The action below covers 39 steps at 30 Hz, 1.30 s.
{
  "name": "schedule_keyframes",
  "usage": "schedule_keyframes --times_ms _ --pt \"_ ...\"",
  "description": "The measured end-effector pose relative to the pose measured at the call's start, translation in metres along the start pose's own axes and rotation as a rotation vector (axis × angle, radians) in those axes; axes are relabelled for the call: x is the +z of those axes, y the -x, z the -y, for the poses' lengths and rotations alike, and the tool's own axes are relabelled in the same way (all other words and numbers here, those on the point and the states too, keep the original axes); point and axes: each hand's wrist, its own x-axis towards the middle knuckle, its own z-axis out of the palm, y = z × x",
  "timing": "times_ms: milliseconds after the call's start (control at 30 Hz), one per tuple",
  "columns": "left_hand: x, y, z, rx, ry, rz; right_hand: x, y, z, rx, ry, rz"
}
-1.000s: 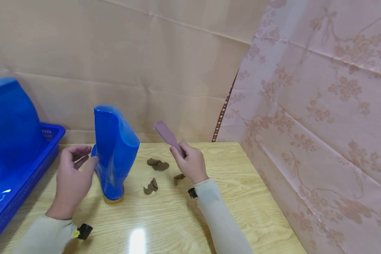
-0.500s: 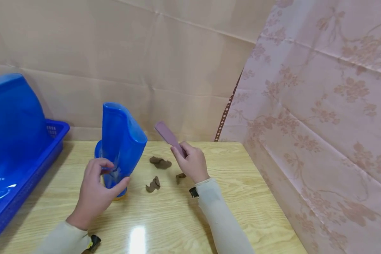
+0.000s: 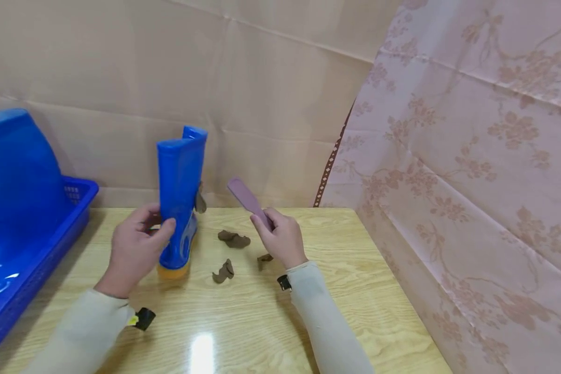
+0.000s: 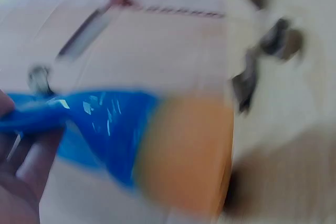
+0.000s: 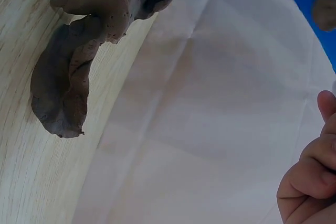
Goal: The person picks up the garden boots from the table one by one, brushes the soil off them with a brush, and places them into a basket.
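Note:
A blue rain boot (image 3: 179,182) with an orange sole stands upright near the table's left, its toe pointing away. My left hand (image 3: 137,244) holds the boot's shaft from the left, thumb on the near side; fingers behind it are partly hidden. A lump of brown clay (image 3: 200,200) clings to the boot's far right side. In the left wrist view the sole (image 4: 184,156) faces the camera, blurred. My right hand (image 3: 282,236) grips a mauve flat-bladed scraper (image 3: 245,196), blade up and to the left, apart from the boot. Brown clay pieces (image 3: 234,240) lie between the hands.
At the left stands a blue plastic basket (image 3: 81,208) with a large glossy blue object (image 3: 18,161) in it. Another curled clay piece (image 3: 223,271) lies on the wooden table (image 3: 243,322). Beige cloth hangs behind, a floral curtain (image 3: 495,182) on the right.
My left hand has come round the boot and turned it, so its heel now faces me and the stuck clay shows at right. The right hand with the scraper has stayed still.

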Motion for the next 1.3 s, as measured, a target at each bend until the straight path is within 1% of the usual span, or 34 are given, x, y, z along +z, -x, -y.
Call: schedule_keyframes --times_ms 67,100,200,267,333,467,500,600,700,767,833,900,933,967,1000,1067,1133,1167,1200,1300 --pt "-0.01 -0.007 0.009 -0.043 0.064 -0.048 0.0 0.0 0.0 -0.003 -0.004 -0.004" --pt "-0.015 -0.008 0.015 -0.057 0.082 -0.06 0.0 0.0 0.0 -0.002 -0.006 -0.005" --pt "-0.026 -0.005 0.035 -0.08 0.086 -0.068 0.001 0.0 0.0 0.005 -0.014 0.005" --pt "-0.03 0.0 0.045 -0.082 0.087 -0.051 0.002 0.0 -0.001 0.004 -0.019 0.027" --pt "-0.033 0.003 0.052 -0.067 0.09 -0.028 0.004 0.0 0.0 -0.01 -0.012 0.057" --pt "-0.038 0.004 0.058 -0.044 0.089 0.048 0.006 -0.001 0.0 -0.041 0.008 0.109" --pt "-0.04 0.004 0.059 -0.045 0.064 0.075 0.007 0.0 0.0 -0.044 0.01 0.115" --pt "-0.046 0.001 0.059 -0.067 -0.013 0.166 0.008 0.001 0.0 -0.045 -0.002 0.13" --pt "-0.051 -0.003 0.056 -0.085 -0.108 0.23 0.009 0.002 0.001 -0.051 -0.022 0.151" --pt "-0.051 -0.006 0.051 -0.085 -0.129 0.25 0.01 0.003 0.002 -0.06 -0.026 0.162" --pt "-0.051 -0.008 0.046 -0.058 -0.135 0.268 0.011 0.004 0.004 -0.07 -0.026 0.165" --pt "-0.053 -0.012 0.04 -0.041 -0.122 0.314 0.011 0.004 0.005 -0.076 -0.022 0.167" --pt "-0.054 -0.014 0.037 -0.042 -0.098 0.352 0.011 0.004 0.005 -0.078 -0.021 0.167" --pt "-0.056 -0.016 0.035 -0.059 -0.077 0.395 0.011 0.004 0.006 -0.078 -0.025 0.169" --pt "-0.058 -0.018 0.033 -0.089 -0.055 0.438 0.011 0.004 0.006 -0.079 -0.027 0.17" --pt "-0.061 -0.02 0.031 -0.167 -0.02 0.529 0.011 0.004 0.006 -0.08 -0.031 0.176" --pt "-0.063 -0.022 0.029 -0.236 -0.025 0.591 0.013 0.005 0.006 -0.082 -0.033 0.182" --pt "-0.063 -0.023 0.027 -0.255 -0.052 0.601 0.013 0.005 0.006 -0.087 -0.033 0.184" --pt "-0.064 -0.023 0.026 -0.26 -0.079 0.604 0.014 0.005 0.007 -0.094 -0.031 0.186" --pt "-0.066 -0.026 0.022 -0.239 -0.188 0.59 0.016 0.005 0.01 -0.119 -0.037 0.18"
